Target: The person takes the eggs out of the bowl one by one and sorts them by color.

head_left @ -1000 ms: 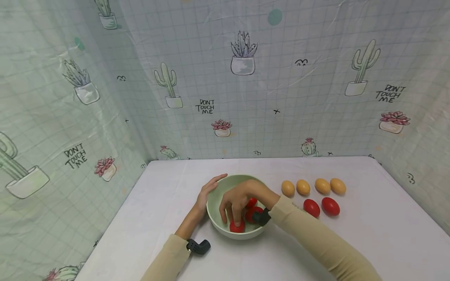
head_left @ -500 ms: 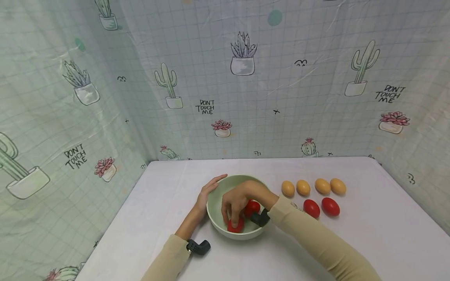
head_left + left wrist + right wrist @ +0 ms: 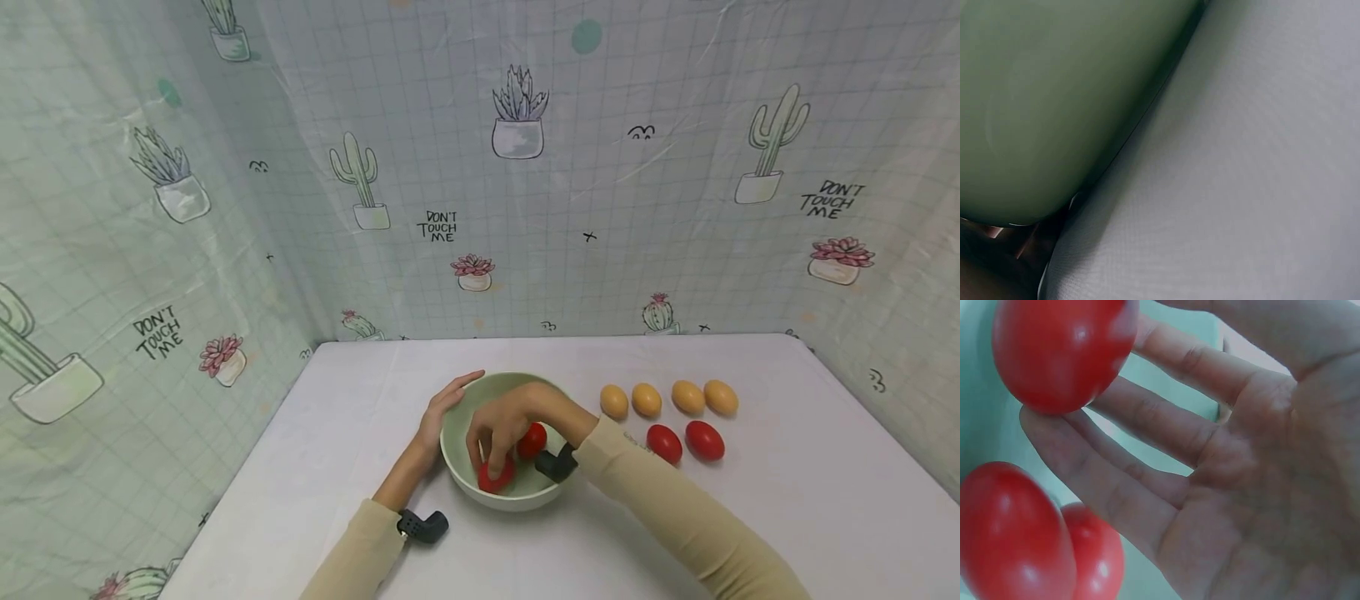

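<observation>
A pale green bowl stands mid-table. My left hand lies along its left outer side, fingers stretched out toward the far rim. In the left wrist view the bowl's green wall fills the upper left. Inside the bowl, my right hand pinches a glossy red egg-shaped piece between thumb and fingertips, by the near left wall. Two more red pieces lie lower left in the right wrist view, a larger-looking one and one partly behind it. In the head view my right arm hides part of the bowl.
To the bowl's right, several yellow-orange egg-shaped pieces line up on the white table. Two red egg-shaped pieces lie nearer than that row. A printed cactus cloth hangs behind the table and along its sides.
My right hand has shifted the pinched red piece slightly leftward inside the bowl. Another red piece in the bowl shows in a different position. My left hand has stayed at the bowl's side.
</observation>
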Action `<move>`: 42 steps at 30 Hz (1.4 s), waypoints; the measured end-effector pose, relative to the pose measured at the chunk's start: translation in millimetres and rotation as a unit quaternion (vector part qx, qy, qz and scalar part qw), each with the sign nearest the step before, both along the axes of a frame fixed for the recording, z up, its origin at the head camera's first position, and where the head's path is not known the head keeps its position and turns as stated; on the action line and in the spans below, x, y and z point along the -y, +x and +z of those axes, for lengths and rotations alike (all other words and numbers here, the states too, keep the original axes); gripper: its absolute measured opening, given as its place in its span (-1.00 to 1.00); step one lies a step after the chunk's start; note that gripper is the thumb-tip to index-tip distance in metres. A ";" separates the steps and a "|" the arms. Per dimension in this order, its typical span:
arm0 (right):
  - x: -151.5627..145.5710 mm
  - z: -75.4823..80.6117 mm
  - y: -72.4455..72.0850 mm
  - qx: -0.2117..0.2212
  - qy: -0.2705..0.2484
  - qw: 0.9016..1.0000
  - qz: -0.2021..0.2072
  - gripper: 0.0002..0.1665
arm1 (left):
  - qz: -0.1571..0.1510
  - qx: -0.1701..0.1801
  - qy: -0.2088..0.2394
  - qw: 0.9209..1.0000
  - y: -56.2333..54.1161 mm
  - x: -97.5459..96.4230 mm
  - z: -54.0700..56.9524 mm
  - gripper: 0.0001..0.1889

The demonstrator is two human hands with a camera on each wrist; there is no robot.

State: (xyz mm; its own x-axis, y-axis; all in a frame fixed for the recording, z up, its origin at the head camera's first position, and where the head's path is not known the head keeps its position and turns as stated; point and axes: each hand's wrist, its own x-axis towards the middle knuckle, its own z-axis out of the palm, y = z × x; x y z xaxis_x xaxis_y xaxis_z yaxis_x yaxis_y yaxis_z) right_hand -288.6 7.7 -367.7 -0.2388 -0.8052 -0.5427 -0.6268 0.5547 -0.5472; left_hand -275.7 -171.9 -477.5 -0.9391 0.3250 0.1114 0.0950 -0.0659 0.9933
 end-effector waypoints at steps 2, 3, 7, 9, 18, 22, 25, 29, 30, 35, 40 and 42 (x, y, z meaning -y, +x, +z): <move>-1.9 1.5 -1.0 -0.011 -0.005 1.000 0.005 -0.80 | -0.001 0.000 0.001 1.000 -0.1 0.2 0.8 -0.46; -3.0 2.2 -1.5 -0.016 -0.008 1.000 0.006 -0.79 | -0.002 0.000 0.001 1.000 -0.2 0.2 0.9 -0.46; -8.2 4.9 -2.1 -0.020 -0.026 0.999 0.001 -0.78 | -0.004 0.001 0.003 1.000 -0.6 0.1 0.5 -0.46; -11.0 6.6 -2.0 -0.022 -0.040 0.999 -0.006 -0.78 | -0.003 -0.001 0.002 1.000 -0.5 0.1 0.1 -0.45; -26.0 13.0 -1.1 -0.009 -0.085 0.995 -0.048 -0.79 | -0.005 -0.001 0.013 1.000 0.2 -0.3 -1.2 -0.44; -34.8 15.5 -0.2 0.004 -0.103 0.992 -0.070 -0.72 | 0.000 0.000 0.010 1.000 0.3 -0.7 -1.0 -0.45; -41.6 18.9 1.0 0.019 -0.121 0.990 -0.075 -0.62 | 0.002 0.000 0.005 1.000 0.3 -0.4 -1.2 -0.45; -50.6 24.0 2.5 0.041 -0.145 0.985 -0.080 -0.59 | 0.000 -0.001 0.000 1.000 0.7 0.1 -1.4 -0.46; -53.2 24.6 2.7 0.044 -0.151 0.984 -0.085 -0.60 | 0.002 -0.001 -0.003 1.000 1.0 0.0 -1.3 -0.46; -67.0 26.1 4.4 0.033 -0.176 0.978 -0.105 -0.61 | 0.006 0.006 -0.011 1.000 3.1 -1.4 0.8 -0.47; -79.4 27.8 8.2 0.002 -0.182 0.976 -0.117 -0.53 | 0.013 0.009 -0.014 1.000 3.6 -2.5 1.8 -0.46; -84.6 29.1 10.5 -0.005 -0.183 0.975 -0.124 -0.47 | 0.018 0.007 -0.014 1.000 3.4 -2.7 1.9 -0.46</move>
